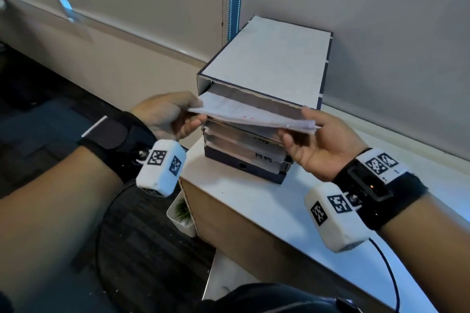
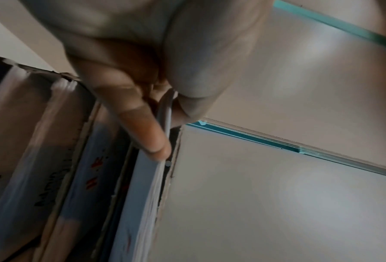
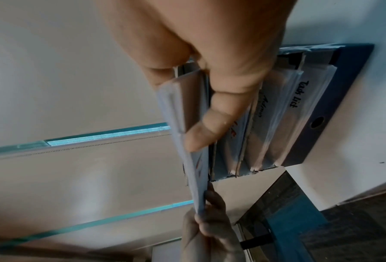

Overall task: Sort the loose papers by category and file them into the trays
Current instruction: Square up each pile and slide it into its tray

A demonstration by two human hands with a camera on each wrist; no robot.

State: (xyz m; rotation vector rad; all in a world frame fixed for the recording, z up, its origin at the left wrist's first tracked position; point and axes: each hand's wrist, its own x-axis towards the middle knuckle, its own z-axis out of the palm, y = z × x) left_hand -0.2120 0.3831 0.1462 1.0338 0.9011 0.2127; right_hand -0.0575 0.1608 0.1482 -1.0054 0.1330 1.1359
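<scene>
Together, both hands — left hand [image 1: 169, 114], right hand [image 1: 320, 146] — pinch the papers [image 1: 250, 114].

organizer [image 1: 267, 58] on desk [image 1: 254, 206] | papers [image 1: 249, 113] at top slot | planter [image 1: 181, 213] below desk edge

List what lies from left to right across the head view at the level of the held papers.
Left hand → stack of papers at the tray organizer's top slot → right hand.
</scene>
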